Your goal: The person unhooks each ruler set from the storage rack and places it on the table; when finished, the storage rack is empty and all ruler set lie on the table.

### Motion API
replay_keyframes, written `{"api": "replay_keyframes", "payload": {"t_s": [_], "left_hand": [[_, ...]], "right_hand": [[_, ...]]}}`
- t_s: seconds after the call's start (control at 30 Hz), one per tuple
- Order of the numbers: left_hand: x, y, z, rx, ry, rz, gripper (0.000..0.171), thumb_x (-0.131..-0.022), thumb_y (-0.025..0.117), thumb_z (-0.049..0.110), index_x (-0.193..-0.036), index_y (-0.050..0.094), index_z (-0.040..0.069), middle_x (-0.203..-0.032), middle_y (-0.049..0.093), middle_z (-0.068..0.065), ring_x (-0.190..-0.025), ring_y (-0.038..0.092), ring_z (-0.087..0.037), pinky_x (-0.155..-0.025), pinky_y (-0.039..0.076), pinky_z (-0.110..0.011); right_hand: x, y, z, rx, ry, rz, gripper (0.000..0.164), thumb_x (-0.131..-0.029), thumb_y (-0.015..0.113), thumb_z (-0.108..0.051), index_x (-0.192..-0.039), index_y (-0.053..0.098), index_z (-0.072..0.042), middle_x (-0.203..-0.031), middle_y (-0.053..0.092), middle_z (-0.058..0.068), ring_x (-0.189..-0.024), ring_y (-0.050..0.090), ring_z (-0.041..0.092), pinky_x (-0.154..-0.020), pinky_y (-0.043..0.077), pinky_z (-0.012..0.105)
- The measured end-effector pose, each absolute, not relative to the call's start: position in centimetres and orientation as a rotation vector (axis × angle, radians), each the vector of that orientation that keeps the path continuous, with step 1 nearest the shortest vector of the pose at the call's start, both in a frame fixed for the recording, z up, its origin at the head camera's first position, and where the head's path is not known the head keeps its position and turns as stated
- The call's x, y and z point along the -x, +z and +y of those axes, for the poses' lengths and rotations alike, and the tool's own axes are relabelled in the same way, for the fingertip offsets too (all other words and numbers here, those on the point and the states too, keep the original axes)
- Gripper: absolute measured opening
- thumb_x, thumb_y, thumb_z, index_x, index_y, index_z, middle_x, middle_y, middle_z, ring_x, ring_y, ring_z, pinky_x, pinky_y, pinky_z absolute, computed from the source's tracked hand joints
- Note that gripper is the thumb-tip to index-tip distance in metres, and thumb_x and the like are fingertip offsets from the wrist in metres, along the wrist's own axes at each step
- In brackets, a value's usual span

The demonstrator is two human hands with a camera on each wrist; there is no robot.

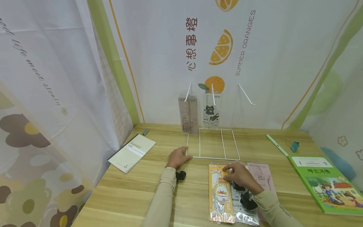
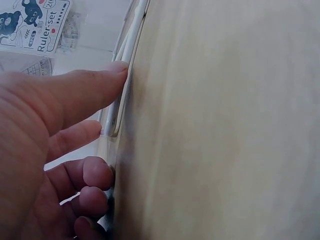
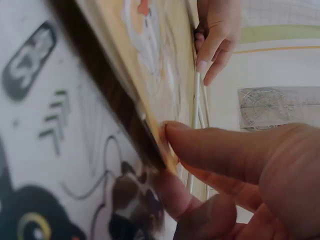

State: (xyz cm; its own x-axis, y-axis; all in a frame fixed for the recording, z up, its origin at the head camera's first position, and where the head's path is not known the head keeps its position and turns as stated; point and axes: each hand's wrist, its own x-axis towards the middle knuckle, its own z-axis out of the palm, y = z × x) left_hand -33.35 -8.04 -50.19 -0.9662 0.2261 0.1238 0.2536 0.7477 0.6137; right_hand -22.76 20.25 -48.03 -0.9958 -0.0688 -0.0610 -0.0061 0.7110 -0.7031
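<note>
My left hand (image 1: 178,157) holds the front left corner of a white wire display rack (image 1: 211,158), thumb (image 2: 95,85) on the front bar and forefinger by the corner; the other fingers are curled. With thumb and fingers my right hand (image 1: 241,176) pinches the right edge of a yellow duck ruler-set packet (image 1: 221,197). That edge is tilted up off the black-cat ruler-set packet (image 1: 245,217) beside it, as the right wrist view shows. A pink ruler packet (image 1: 262,176) lies partly under my right forearm. On the rack's hooks hang a greyish ruler packet (image 1: 188,115) and another black-cat packet (image 1: 211,115).
The third hook (image 1: 246,94), on the right, bears nothing. At left lie a Gambit notebook (image 1: 132,153) and a small grey-blue object (image 1: 145,131). A green book (image 1: 326,183), a light green pen-like stick (image 1: 277,145) and a teal item (image 1: 294,146) are at right.
</note>
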Motion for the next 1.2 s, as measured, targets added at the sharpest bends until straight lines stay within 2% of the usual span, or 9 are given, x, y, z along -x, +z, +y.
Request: {"api": "replay_keyframes", "payload": {"t_s": [0.33,0.47,0.57,0.7,0.8,0.87,1.0,1.1,1.2], "left_hand": [[33.4,-50.1,-8.3,0.380,-1.025,-2.895,0.055,-0.089,0.076,0.036,-0.135,0.064,0.009,-0.136,0.063,-0.019,-0.125,0.059,-0.042,-0.101,0.048,-0.056],[33.4,-50.1,-8.4,0.366,-1.025,-2.900,0.055,-0.089,0.076,0.036,-0.135,0.064,0.009,-0.136,0.063,-0.019,-0.125,0.059,-0.042,-0.101,0.047,-0.056],[33.3,-50.0,-8.6,0.361,-1.031,-2.894,0.055,-0.088,0.077,0.037,-0.134,0.064,0.009,-0.135,0.064,-0.019,-0.124,0.059,-0.041,-0.101,0.047,-0.056],[33.3,-50.0,-8.8,0.362,-1.028,-2.888,0.055,-0.088,0.077,0.037,-0.134,0.065,0.010,-0.135,0.064,-0.018,-0.124,0.060,-0.041,-0.100,0.048,-0.056],[33.4,-50.1,-8.8,0.363,-1.022,-2.892,0.055,-0.088,0.077,0.037,-0.134,0.065,0.010,-0.135,0.064,-0.017,-0.124,0.060,-0.040,-0.100,0.048,-0.056],[33.4,-50.2,-8.8,0.364,-1.022,-2.892,0.055,-0.088,0.077,0.038,-0.134,0.065,0.010,-0.135,0.064,-0.017,-0.124,0.060,-0.040,-0.100,0.048,-0.056],[33.5,-50.3,-8.7,0.379,-1.028,-2.879,0.055,-0.088,0.077,0.037,-0.134,0.065,0.009,-0.135,0.064,-0.017,-0.124,0.061,-0.039,-0.100,0.049,-0.055],[33.3,-50.3,-8.4,0.408,-1.048,-2.867,0.055,-0.088,0.077,0.035,-0.133,0.064,0.007,-0.134,0.064,-0.017,-0.123,0.061,-0.039,-0.100,0.049,-0.054],[33.1,-50.3,-8.2,0.424,-1.068,-2.870,0.054,-0.089,0.077,0.034,-0.134,0.064,0.006,-0.135,0.064,-0.017,-0.123,0.061,-0.039,-0.101,0.049,-0.052]], "right_hand": [[23.0,-47.8,20.4,0.161,-1.191,2.824,0.033,-0.075,0.083,-0.010,-0.106,0.075,-0.002,-0.072,0.050,0.004,-0.063,0.045,0.017,-0.051,0.033,0.025],[23.8,-46.9,20.6,0.175,-1.225,2.829,0.027,-0.083,0.078,-0.012,-0.107,0.074,0.000,-0.067,0.051,0.003,-0.058,0.043,0.015,-0.048,0.033,0.024],[25.1,-45.6,21.0,0.174,-1.246,2.872,0.019,-0.092,0.072,-0.018,-0.100,0.074,-0.001,-0.066,0.056,0.004,-0.057,0.046,0.014,-0.048,0.036,0.024],[27.9,-43.5,21.9,0.195,-1.276,2.912,0.035,-0.101,0.061,-0.027,-0.078,0.068,-0.002,-0.070,0.063,0.008,-0.060,0.053,0.017,-0.054,0.042,0.028],[30.3,-42.0,22.6,0.195,-1.299,2.931,0.046,-0.107,0.048,-0.031,-0.073,0.061,-0.003,-0.071,0.064,0.011,-0.060,0.056,0.019,-0.055,0.044,0.029],[31.8,-41.2,22.8,0.206,-1.333,2.939,0.044,-0.109,0.041,-0.028,-0.080,0.060,-0.001,-0.076,0.063,0.012,-0.061,0.058,0.017,-0.054,0.045,0.028],[34.3,-39.4,22.8,0.269,-1.479,2.882,0.026,-0.106,0.043,-0.012,-0.117,0.057,0.007,-0.109,0.062,0.026,-0.064,0.059,0.011,-0.053,0.050,0.026],[35.4,-38.1,22.6,0.325,-1.584,2.782,0.042,-0.102,0.050,-0.008,-0.142,0.046,0.003,-0.139,0.048,0.031,-0.072,0.062,0.011,-0.061,0.057,0.030],[36.1,-36.8,22.4,0.348,-1.681,2.672,0.054,-0.103,0.054,-0.014,-0.153,0.037,-0.005,-0.153,0.035,0.029,-0.084,0.062,0.014,-0.073,0.059,0.034]]}}
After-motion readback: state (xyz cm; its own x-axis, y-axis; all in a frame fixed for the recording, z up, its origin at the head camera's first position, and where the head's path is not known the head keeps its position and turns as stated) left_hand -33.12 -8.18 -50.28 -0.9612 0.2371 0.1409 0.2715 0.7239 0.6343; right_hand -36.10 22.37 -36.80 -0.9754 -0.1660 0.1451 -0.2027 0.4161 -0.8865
